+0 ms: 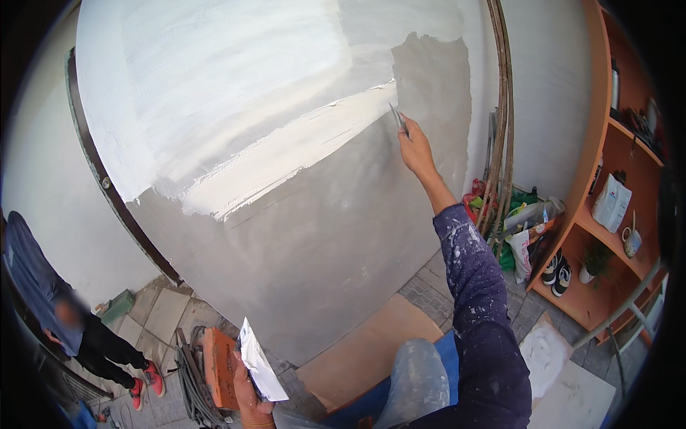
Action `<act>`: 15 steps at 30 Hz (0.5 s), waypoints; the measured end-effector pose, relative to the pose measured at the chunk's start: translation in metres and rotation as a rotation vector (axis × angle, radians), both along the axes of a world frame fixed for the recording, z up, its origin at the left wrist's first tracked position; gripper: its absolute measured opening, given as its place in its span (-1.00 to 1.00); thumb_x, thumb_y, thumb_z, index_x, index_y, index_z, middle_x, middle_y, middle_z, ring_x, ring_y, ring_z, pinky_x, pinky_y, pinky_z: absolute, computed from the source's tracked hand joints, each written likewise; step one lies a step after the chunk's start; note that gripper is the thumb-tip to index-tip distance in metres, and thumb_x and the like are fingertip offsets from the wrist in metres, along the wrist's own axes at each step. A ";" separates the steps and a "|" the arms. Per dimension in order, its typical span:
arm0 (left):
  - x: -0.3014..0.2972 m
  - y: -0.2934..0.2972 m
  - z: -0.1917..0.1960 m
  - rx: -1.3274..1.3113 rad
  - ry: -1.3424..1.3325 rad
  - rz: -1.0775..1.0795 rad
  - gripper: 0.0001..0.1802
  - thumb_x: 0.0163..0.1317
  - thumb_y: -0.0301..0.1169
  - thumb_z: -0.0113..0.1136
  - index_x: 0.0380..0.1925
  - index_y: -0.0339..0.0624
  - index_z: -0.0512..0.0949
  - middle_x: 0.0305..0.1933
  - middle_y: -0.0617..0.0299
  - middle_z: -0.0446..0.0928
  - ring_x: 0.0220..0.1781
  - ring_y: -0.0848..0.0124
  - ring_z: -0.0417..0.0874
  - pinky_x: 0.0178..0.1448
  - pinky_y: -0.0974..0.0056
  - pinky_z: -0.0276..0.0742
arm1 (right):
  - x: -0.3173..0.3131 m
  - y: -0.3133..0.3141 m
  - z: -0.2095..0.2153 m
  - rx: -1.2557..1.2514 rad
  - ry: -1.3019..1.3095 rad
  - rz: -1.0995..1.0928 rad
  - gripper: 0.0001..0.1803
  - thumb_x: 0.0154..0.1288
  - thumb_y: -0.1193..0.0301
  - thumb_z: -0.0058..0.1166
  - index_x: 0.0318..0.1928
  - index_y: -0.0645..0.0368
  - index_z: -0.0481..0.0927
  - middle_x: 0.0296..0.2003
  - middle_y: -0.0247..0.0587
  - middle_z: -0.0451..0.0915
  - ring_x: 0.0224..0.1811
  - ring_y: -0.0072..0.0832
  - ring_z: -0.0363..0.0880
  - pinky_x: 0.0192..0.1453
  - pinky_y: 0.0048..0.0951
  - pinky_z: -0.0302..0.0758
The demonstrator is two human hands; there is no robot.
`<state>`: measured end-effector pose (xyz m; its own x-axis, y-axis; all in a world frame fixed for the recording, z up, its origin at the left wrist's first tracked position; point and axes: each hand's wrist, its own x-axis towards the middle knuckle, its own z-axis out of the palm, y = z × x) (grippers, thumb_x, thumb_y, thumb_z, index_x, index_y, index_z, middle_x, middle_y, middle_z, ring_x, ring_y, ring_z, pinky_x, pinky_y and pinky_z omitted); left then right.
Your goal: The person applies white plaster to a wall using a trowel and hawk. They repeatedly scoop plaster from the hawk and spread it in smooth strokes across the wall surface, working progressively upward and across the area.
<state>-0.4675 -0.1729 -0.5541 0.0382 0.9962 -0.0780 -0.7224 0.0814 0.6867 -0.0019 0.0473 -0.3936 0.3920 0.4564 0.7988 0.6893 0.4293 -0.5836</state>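
Observation:
My right hand (416, 150) is stretched up to the wall (321, 229) and grips a thin metal putty knife (399, 119), its blade against the edge where white putty meets bare grey plaster. The upper left of the wall is coated white; the lower part and a patch at upper right stay grey. My left hand (250, 397) is low, near the bottom edge, and holds an orange-handled trowel (259, 365) whose flat blade carries white putty. My sleeve is dark blue with white speckles.
A person in blue with red shoes (146, 382) crouches at lower left. Coiled cable (191, 382) lies by my left hand. Bamboo poles (500, 143), bags (525, 229) and an orange shelf unit (607, 236) with shoes (556, 272) stand at right. Boards (371, 350) lie on the floor.

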 end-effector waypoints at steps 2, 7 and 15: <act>-0.008 0.002 -0.029 -0.032 -0.047 -0.053 -0.52 0.51 -0.05 -0.15 0.19 -0.14 0.46 0.05 0.22 0.62 0.01 0.33 0.66 0.13 0.21 0.59 | 0.034 0.022 0.030 -0.029 0.219 0.022 -0.51 0.38 0.36 -0.17 0.27 0.25 0.43 0.23 0.07 0.45 0.26 -0.06 0.45 0.30 -0.27 0.35; -0.032 0.000 -0.074 -0.203 0.086 -0.077 -0.53 0.47 -0.03 -0.03 0.14 -0.14 0.48 -0.09 0.35 0.63 -0.14 0.50 0.63 -0.09 0.35 0.58 | 0.043 0.053 0.062 -0.069 0.205 -0.042 -0.48 0.34 0.31 -0.14 0.28 0.18 0.44 0.23 -0.01 0.46 0.21 -0.07 0.47 0.30 -0.25 0.35; -0.023 -0.013 -0.069 -0.336 0.235 0.036 -0.58 0.48 -0.01 -0.07 -0.03 -0.09 0.56 -0.37 0.44 0.58 -0.45 0.59 0.58 -0.44 0.48 0.45 | 0.002 0.039 0.038 0.007 0.034 -0.057 -0.52 0.38 0.30 -0.18 0.26 0.09 0.46 0.20 -0.13 0.50 0.19 -0.07 0.47 0.29 -0.23 0.35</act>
